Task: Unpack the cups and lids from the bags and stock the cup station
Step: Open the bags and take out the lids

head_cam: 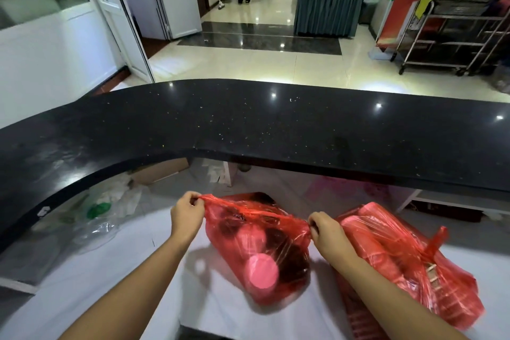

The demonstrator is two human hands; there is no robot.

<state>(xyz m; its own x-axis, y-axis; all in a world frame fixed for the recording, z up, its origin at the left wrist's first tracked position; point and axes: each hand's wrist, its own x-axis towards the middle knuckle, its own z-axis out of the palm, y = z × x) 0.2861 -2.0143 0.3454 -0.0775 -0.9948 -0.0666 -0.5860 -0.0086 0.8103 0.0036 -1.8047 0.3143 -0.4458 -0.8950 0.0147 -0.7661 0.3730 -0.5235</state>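
A red bag sits between the two hands, on a white table. The left hand pinches one top corner of this bag with bent fingers. The right hand pinches the other top corner. The top edge of the bag is pulled tight between them.

Inside the bag is a stack of cups lying on its side, its round end facing us. Dark round things lie next to it, too blurry to count.

There are two red bags. The second red bag lies just to the right of the right arm. It is full of stacked things in clear wrap.

A long black counter curves behind the table. Some clear bags lie on the left.
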